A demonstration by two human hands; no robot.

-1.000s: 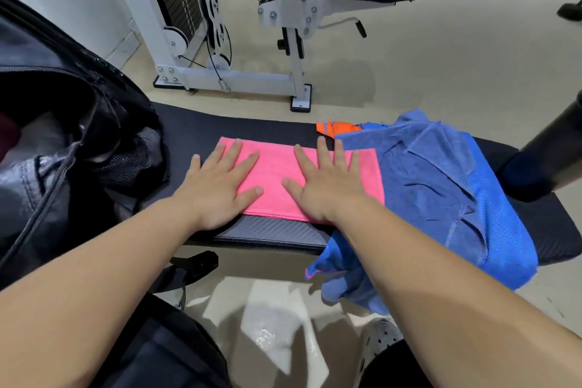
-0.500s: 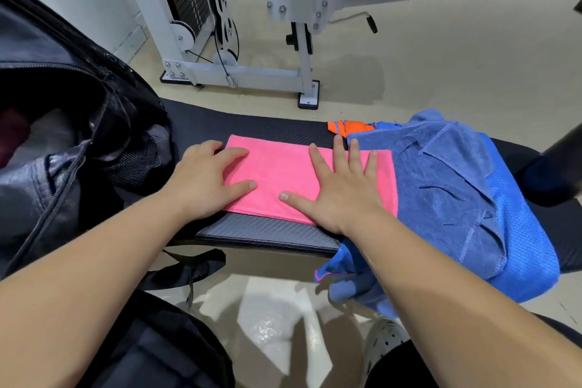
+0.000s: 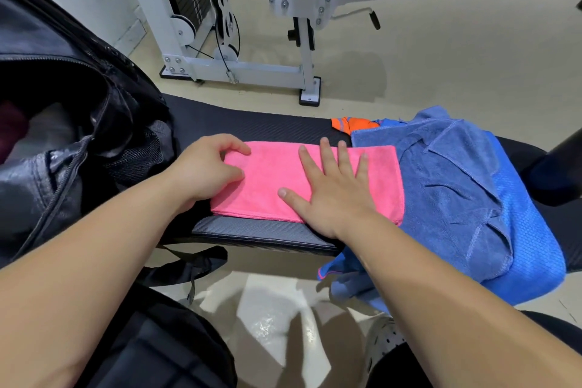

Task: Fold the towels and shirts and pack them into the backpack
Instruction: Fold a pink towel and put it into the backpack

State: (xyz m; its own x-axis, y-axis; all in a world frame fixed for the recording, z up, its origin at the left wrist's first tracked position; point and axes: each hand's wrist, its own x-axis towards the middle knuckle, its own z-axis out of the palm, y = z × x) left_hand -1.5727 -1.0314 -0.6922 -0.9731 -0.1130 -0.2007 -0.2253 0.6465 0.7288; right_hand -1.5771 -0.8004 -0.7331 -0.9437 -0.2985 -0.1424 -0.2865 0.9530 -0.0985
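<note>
**packrat:** Honest read, you're somewhere in the middle. The pink towel (image 3: 271,179) is down to a neat rectangle on the worktop (image 3: 252,123), just beside the open backpack (image 3: 53,41) on your left. Your right hand (image 3: 333,198) lies flat on it, fingers straight and spread, pinning it down. Your left hand (image 3: 204,167) has its fingers curled on the towel's left end, gripping it by the look of it. I'd guess one more fold or a lift into the bag comes next.

**lintroller:** Agreed, but you've got plenty left. The blue towel (image 3: 447,167) is a rumpled heap to your right, touching the pink one's right end. There's a blue shirt (image 3: 532,249) under it spilling off the front of the worktop, and an orange bit of clothing (image 3: 352,124) poking out behind. None of that is folded. Something pale and something dark red sit inside the backpack, too blurry to say whether they're things you packed.

**packrat:** Looked for brands for you, and there's nothing readable. No tag on the pink towel, no logo on the backpack, and no print on the shirt that I can make out. The weight machine (image 3: 258,71) behind the worktop shows no lettering from here either.
</note>
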